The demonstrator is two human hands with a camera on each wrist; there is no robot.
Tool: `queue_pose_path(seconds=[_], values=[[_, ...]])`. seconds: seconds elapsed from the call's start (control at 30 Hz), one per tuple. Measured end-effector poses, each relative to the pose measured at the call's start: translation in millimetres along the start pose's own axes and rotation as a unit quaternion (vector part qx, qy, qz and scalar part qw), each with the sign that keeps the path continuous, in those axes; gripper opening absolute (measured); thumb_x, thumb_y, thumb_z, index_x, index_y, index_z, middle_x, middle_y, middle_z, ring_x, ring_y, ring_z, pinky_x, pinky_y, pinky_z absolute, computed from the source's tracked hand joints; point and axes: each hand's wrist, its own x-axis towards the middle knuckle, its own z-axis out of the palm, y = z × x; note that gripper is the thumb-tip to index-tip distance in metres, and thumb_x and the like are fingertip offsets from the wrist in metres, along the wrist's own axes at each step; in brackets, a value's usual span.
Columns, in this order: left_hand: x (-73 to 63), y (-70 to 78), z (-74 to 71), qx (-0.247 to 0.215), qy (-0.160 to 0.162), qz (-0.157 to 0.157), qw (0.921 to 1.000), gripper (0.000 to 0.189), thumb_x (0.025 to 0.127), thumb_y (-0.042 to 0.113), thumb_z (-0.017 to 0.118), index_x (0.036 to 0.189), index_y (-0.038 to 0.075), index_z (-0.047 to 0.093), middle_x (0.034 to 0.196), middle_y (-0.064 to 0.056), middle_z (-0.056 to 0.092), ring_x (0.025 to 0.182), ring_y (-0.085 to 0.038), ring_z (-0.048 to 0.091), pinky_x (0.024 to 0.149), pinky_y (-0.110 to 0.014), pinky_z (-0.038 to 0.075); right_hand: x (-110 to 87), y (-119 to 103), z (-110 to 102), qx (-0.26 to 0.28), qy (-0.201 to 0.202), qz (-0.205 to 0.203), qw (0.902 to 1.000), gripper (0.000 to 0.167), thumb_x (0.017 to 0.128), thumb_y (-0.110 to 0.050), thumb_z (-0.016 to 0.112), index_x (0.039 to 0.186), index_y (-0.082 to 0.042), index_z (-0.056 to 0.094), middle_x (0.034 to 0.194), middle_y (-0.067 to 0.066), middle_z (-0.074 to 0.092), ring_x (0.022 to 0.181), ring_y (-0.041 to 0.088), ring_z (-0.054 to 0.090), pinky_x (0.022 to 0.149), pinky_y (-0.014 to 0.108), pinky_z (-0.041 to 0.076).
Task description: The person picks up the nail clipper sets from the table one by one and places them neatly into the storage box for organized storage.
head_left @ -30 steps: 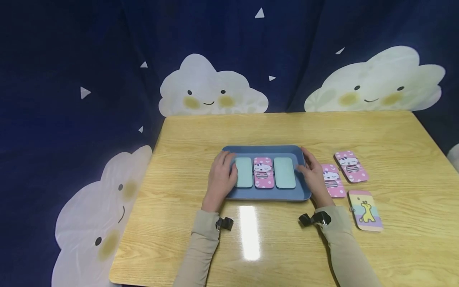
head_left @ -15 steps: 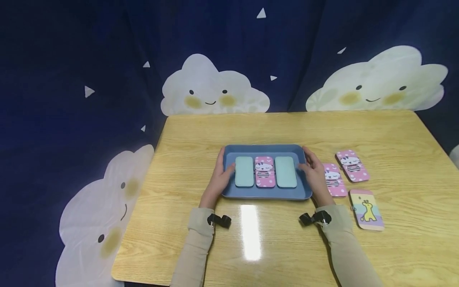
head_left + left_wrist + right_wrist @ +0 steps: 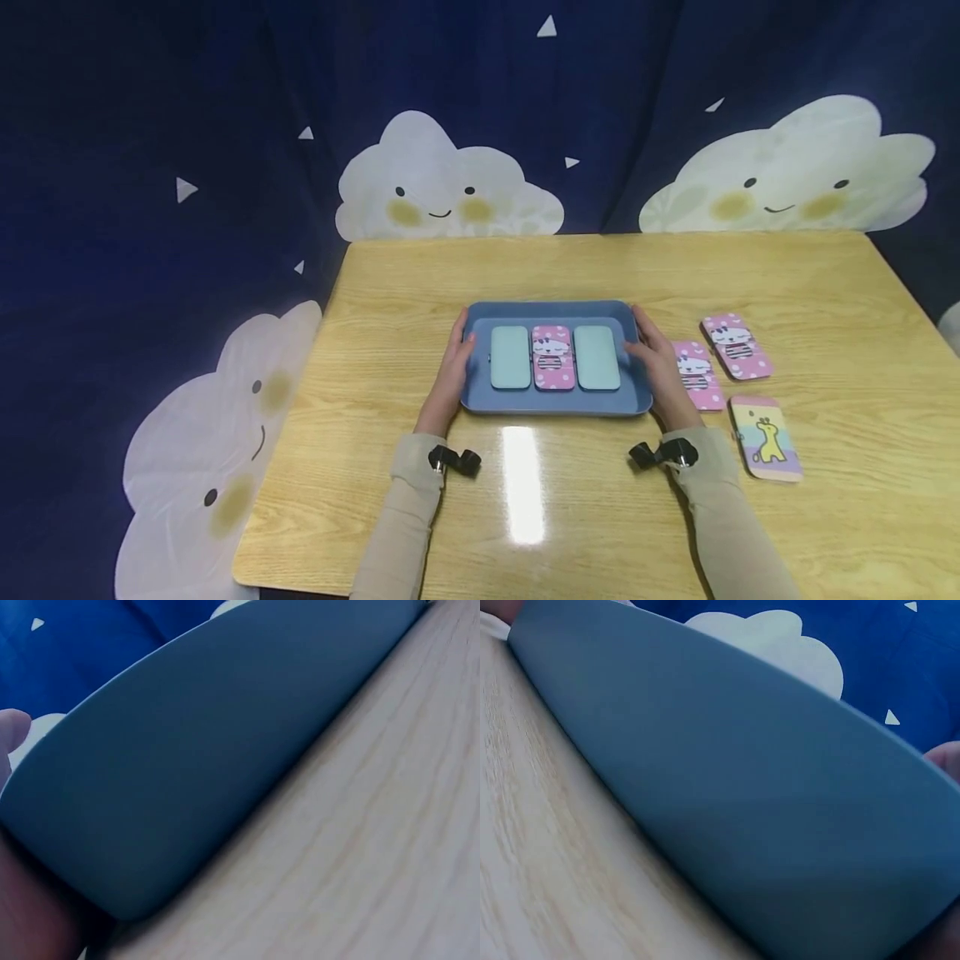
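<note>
Three cases (image 3: 553, 358) in a blue tray (image 3: 557, 402), its short ends in the pinch of left grip (image 3: 449, 373) and right grip (image 3: 662, 367)

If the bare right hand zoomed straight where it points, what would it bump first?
First, the blue rectangular tray, since the right hand holds its side. Beyond it, the way looks free over the light wooden table, perhaps up to the dark blue curtain, but depth is hard to judge.

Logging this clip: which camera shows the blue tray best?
The head view: it shows the blue tray nearly whole, inside included, with three cases lying in it. Each wrist view shows only its outer side, close up and cropped.
</note>
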Motion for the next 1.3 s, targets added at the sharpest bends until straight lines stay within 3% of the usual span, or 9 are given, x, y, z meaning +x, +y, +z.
queue_pose_path(seconds=[0.3,0.5,0.77,1.03,1.17,1.3], values=[[4.5,0.1,-1.5,0.005,-0.003,0.018,0.9998,0.062,0.104,0.046,0.036,0.160,0.025,0.018,0.165,0.007,0.014,0.150,-0.015,0.009,0.121,-0.042,0.007,3.6,-2.3,2.2,0.008,-0.002,-0.002,1.0000,0.071,0.094,0.004,0.046,0.158,-0.009,0.018,0.165,0.008,0.009,0.151,0.024,0.004,0.121,0.036,0.002],[9.5,2.4,-3.2,0.014,-0.015,0.021,0.9996,0.058,0.107,0.040,0.033,0.160,0.024,0.018,0.165,0.006,0.013,0.150,-0.013,0.006,0.121,-0.040,0.006,8.1,-1.0,1.2,-0.013,0.008,-0.003,0.9999,0.071,0.093,0.005,0.046,0.158,-0.010,0.020,0.165,0.008,0.011,0.151,0.025,0.006,0.121,0.035,0.004],[13.2,17.4,-3.6,0.045,-0.027,0.012,0.9986,0.057,0.108,0.030,0.034,0.160,0.013,0.017,0.166,-0.004,0.011,0.151,-0.024,0.007,0.120,-0.047,0.010,16.9,0.8,1.3,-0.009,0.022,0.002,0.9997,0.071,0.092,0.006,0.046,0.158,-0.011,0.023,0.165,0.007,0.015,0.151,0.023,0.009,0.121,0.035,0.007],[22.1,0.4,-4.7,0.011,0.003,0.024,0.9996,0.056,0.105,0.034,0.043,0.157,0.021,0.027,0.165,0.002,0.015,0.151,-0.020,0.008,0.120,-0.047,0.006,25.2,3.8,4.4,-0.021,0.035,0.002,0.9992,0.069,0.092,0.006,0.047,0.156,-0.009,0.028,0.162,0.008,0.022,0.150,0.023,0.015,0.121,0.036,0.011],[25.9,-2.2,-2.3,-0.016,0.028,0.037,0.9988,0.055,0.102,0.030,0.049,0.154,0.017,0.035,0.162,0.000,0.024,0.150,-0.021,0.012,0.120,-0.047,0.008,27.1,4.5,3.7,0.000,0.049,0.001,0.9988,0.065,0.093,0.005,0.047,0.154,-0.007,0.032,0.161,0.010,0.025,0.149,0.023,0.019,0.120,0.033,0.014],[31.1,-2.5,0.3,-0.049,0.057,0.047,0.9961,0.054,0.098,0.022,0.053,0.149,0.009,0.042,0.159,-0.005,0.032,0.149,-0.023,0.018,0.120,-0.043,0.013,25.2,2.7,3.0,0.053,0.073,0.001,0.9959,0.059,0.095,0.005,0.045,0.152,-0.005,0.036,0.159,0.011,0.030,0.148,0.021,0.024,0.117,0.029,0.021]])
